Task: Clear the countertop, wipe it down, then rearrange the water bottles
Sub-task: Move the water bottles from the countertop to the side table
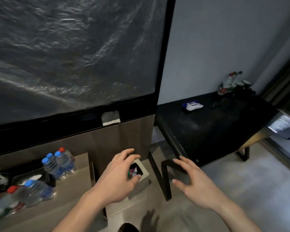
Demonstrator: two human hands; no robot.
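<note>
Water bottles (59, 164): clustered on wooden countertop (70, 195), 9 o'clock. Left hand (117, 178) and right hand (192, 186): both spread, empty, above small waste bin (141, 174). Step, judged: clearing. Next: fetch wipes packet (192, 105) from black table (208, 124), 1 o'clock.

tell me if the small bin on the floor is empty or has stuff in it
Not empty. Through the open top of the bin, just beyond the left hand, colourful bits of rubbish show.

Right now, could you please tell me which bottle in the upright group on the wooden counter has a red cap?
The rearmost bottle, nearest the wall; the other three in that group have blue caps.
</note>
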